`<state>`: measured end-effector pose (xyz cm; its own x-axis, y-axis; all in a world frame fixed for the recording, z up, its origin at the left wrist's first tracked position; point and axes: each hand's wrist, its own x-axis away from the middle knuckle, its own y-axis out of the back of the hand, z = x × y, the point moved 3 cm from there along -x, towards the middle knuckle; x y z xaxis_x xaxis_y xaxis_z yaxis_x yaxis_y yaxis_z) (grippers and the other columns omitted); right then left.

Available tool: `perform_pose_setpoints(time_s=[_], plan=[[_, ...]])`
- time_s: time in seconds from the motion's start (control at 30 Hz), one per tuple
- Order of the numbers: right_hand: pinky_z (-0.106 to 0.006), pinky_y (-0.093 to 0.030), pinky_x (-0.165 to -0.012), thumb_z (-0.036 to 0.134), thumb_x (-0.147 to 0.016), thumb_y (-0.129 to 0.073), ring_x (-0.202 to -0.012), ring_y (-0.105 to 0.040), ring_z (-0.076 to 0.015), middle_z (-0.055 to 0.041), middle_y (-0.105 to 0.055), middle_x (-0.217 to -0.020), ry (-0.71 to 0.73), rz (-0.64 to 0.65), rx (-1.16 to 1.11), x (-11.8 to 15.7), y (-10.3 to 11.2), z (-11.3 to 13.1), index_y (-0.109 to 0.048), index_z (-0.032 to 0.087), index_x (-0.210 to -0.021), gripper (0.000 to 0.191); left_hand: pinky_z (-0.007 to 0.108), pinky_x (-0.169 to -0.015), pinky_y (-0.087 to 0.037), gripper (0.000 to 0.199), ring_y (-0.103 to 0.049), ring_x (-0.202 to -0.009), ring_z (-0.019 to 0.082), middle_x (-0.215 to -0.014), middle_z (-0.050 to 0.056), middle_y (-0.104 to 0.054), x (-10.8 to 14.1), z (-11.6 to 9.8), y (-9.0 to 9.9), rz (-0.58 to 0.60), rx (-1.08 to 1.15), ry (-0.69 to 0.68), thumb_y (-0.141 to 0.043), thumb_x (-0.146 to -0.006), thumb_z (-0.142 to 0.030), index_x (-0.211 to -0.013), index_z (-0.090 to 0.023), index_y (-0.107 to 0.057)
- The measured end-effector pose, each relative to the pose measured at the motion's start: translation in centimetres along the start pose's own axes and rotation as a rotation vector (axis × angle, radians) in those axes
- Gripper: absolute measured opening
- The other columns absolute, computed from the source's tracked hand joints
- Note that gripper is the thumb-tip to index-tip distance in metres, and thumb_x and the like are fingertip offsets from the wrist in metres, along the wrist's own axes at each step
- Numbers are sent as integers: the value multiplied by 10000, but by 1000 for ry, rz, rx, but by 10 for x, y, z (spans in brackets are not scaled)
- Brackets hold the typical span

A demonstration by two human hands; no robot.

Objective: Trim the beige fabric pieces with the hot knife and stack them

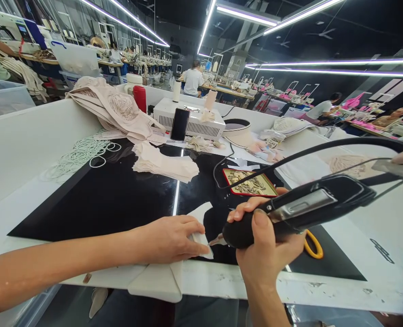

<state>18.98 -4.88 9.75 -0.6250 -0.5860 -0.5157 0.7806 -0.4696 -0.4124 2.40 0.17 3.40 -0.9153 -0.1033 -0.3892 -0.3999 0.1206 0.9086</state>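
My left hand presses a small pale fabric piece against the black glossy board near the table's front edge. In my right hand is a black handheld tool with a cable, its narrow metal tip pointing left and meeting or nearly meeting the edge of the fabric. A larger pale piece hangs over the table edge below my left hand. Behind, a stack of cream fabric pieces lies on the board.
Yellow-handled scissors lie right of my right hand. Beyond are a red-rimmed tray, a phone, a white vented box, green cord and piled beige fabric. The tool's cable arches over the right side.
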Motion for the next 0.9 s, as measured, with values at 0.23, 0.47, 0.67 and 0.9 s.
perform_pose_setpoints(time_s=[0.23, 0.47, 0.67, 0.9], plan=[[-283, -568, -501, 235, -812, -813, -532, -614, -121, 63, -680, -760, -12, -26, -30, -6, -4, -3, -564, 251, -1152, 422, 355, -966, -595, 289, -656, -1151, 259, -1232, 125, -629, 2, 2, -1, 55, 4, 33, -531, -1083, -290, -1285, -295, -738], [-289, -567, -532, 202, -827, -797, -575, -615, -120, 57, -683, -766, -17, -22, 3, -5, -5, -13, -566, 242, -982, 281, 331, -989, -571, 294, -627, -1166, 246, -1261, 119, -597, 2, 3, -4, 38, 14, 45, -555, -1070, -294, -1305, -319, -729], [-291, -580, -536, 223, -852, -799, -578, -630, -117, 53, -679, -790, -20, -4, 44, -1, -4, -13, -561, 242, -996, 279, 358, -1046, -543, 257, -601, -1201, 257, -1216, 128, -610, 4, -9, -1, 19, -23, 66, -592, -1056, -310, -1282, -267, -707], [-288, -585, -527, 213, -833, -809, -564, -641, -116, 62, -686, -797, -17, 17, 44, 2, -5, -10, -540, 244, -1006, 321, 366, -1038, -549, 348, -642, -1165, 264, -1290, 114, -652, 8, -1, 8, 85, -46, 72, -601, -1060, -415, -1323, -193, -654]])
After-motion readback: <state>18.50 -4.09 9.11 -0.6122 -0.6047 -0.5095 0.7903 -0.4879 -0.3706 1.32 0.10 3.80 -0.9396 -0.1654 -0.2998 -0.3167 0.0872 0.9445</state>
